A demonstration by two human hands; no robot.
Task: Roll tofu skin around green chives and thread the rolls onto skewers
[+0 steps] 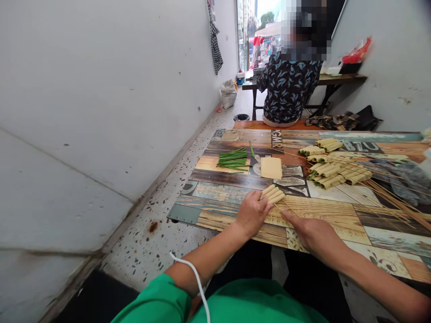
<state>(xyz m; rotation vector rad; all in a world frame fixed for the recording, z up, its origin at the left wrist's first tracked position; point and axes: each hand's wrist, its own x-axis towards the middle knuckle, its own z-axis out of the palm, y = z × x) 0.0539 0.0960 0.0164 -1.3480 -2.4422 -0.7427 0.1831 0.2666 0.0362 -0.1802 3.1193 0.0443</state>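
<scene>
My left hand (pixel 253 214) is closed around a small row of pale yellow rolls (pixel 273 194), which look like tofu skin with green stalks inside. Thin bamboo skewers stick out of these rolls toward my right hand (pixel 314 235), whose fingers close on them with the index finger stretched along. Just beyond the rolls lies a stack of square tofu skin sheets (pixel 271 168). Cut green stalks (pixel 233 159), perhaps chives or garlic shoots, rest to its left. Finished skewered rolls (pixel 332 169) are piled on the right.
Loose bamboo skewers (pixel 395 199) and a crumpled grey plastic bag (pixel 404 177) lie on the right of the wood-patterned table (pixel 215 204). Beyond it, a person (pixel 291 87) sits facing away at another table (pixel 340 80). A white wall (pixel 101 98) runs along the left.
</scene>
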